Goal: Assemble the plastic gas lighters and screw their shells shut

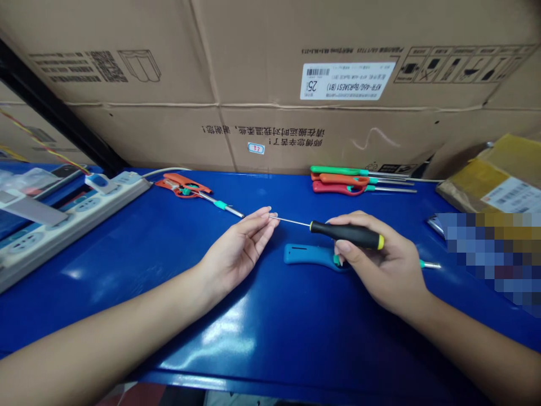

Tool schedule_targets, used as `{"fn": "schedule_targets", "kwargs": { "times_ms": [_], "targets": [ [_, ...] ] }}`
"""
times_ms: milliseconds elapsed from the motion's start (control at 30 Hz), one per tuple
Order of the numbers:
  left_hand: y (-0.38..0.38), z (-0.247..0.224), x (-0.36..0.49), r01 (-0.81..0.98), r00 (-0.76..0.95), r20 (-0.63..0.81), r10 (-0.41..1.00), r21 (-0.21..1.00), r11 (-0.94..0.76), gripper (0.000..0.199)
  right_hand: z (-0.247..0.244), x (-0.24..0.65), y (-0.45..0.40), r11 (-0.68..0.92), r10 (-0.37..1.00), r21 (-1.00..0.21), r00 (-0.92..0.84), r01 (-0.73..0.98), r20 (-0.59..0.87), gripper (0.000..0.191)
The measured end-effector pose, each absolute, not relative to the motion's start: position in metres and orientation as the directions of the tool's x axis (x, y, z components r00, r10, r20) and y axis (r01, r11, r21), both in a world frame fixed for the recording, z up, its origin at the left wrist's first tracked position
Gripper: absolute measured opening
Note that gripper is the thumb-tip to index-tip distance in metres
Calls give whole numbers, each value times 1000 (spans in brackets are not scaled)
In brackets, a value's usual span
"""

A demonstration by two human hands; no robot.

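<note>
My right hand (382, 256) is wrapped round the black and yellow handle of a screwdriver (346, 234), its thin shaft pointing left. At the end of that shaft, the fingertips of my left hand (243, 242) pinch together on the tip; whether a small part is also between them cannot be made out. Beneath my right hand lies a blue long-necked gas lighter (308, 255), partly covered by the fingers, with its metal end showing on the right. Beyond my left hand rests an orange-red lighter (186, 185) with its casing apart and its metal tube pointing toward my fingers.
Several lighters (342, 180) in green, orange and red are stacked at the back right. A white power strip (80, 208) runs along the left. Behind the blue table (203, 338) stands a large cardboard box (253, 84). A taped package (486, 175) sits at right.
</note>
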State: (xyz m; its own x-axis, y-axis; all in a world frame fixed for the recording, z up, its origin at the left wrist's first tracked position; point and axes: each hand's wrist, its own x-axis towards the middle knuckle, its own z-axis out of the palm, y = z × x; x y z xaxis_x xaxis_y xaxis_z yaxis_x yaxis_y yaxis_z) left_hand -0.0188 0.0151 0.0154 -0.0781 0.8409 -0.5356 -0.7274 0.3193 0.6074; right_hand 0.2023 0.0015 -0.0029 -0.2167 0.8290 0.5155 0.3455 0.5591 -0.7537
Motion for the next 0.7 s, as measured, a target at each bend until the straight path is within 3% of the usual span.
{"fn": "schedule_targets", "kwargs": {
  "times_ms": [167, 433, 700],
  "targets": [
    [16, 13, -19, -721, -71, -519, 852, 616, 316, 25, -3, 203, 2, 568, 822, -755, -272, 327, 501, 19],
    [14, 12, -16, -725, -90, -519, 850, 620, 301, 32, -3, 201, 4, 491, 870, -787, -159, 373, 467, 19],
    [15, 13, -16, -728, -94, -510, 855, 621, 290, 32, -1, 198, -1, 511, 859, -756, -203, 409, 471, 21]
  ]
}}
